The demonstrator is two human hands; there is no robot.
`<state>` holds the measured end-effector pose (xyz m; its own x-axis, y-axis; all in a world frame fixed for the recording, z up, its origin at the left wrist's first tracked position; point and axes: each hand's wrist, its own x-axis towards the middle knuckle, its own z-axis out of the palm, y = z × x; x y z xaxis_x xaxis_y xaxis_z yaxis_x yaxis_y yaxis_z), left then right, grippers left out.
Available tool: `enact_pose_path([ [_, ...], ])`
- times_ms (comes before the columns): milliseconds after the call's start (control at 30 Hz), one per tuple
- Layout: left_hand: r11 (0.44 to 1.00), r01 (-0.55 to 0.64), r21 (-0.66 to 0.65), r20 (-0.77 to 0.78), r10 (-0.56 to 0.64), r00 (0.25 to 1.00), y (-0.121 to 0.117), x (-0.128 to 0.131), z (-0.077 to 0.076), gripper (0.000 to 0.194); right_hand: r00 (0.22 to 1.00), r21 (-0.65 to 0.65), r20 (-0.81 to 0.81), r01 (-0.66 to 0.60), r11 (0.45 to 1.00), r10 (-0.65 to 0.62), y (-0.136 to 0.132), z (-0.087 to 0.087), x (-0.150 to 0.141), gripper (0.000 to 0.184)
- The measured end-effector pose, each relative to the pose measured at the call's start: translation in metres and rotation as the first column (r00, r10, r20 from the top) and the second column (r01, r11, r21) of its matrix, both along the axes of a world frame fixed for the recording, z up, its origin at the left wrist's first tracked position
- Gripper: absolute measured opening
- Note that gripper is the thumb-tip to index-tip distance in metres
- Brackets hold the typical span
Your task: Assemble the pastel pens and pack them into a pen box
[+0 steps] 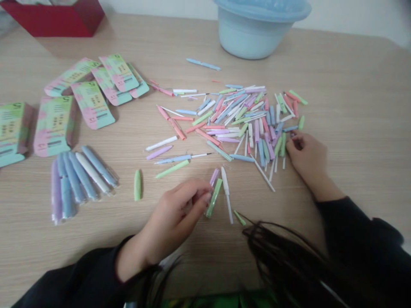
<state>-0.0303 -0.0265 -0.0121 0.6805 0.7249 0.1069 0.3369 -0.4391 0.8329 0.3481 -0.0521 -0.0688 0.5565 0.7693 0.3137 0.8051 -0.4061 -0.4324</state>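
1. Dark hair (pixel 272 244) hangs in front of you, covering part of the table (pixel 362 115).
2. Your left hand (pixel 175 214) has thumb and forefinger drawn close by one purple pen part (pixel 214 176); whether they pinch it, you can't tell. Near it lie one green tube (pixel 214 199) and one white pen part (pixel 225 184).
3. At least six wrapped pens (pixel 82 175) lie to your left: one purple, one white, the rest blue.
4. Your right hand (pixel 306 160) curls at the right edge of the pile of pen parts (pixel 244 109), which overlap too much to count; its grip is unclear.
5. Seven cartons (pixel 93 105): one cut off, one mostly covered.
6. One blue basin (pixel 252 38), cut off above, contents hidden; one red box (pixel 61 21), also cut off, holds something whitish.
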Motion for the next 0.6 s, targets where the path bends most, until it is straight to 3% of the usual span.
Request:
enact_pose_path([
  [300, 0.992, 0.032, 0.121, -0.004, -0.031, 1.0, 0.004, -0.004, 0.0, 0.014, 0.993, 0.07, 0.04, -0.117, 0.991, 0.115, 0.026, -0.008, -0.026, 0.007],
  [500, 0.936, 0.096, 0.338, 0.013, -0.106, 0.994, 0.003, 0.004, -0.014, 0.015, 0.998, 0.151, 0.062, -0.014, 0.988, 0.004, 0.01, 0.002, 0.0, 0.008],
  [600, 0.899, 0.171, 0.404, -0.002, -0.186, 0.983, 0.001, 0.011, -0.018, 0.014, 0.996, 0.108, 0.075, -0.061, 0.992, 0.053, 0.005, 0.001, 0.016, 0.004],
])
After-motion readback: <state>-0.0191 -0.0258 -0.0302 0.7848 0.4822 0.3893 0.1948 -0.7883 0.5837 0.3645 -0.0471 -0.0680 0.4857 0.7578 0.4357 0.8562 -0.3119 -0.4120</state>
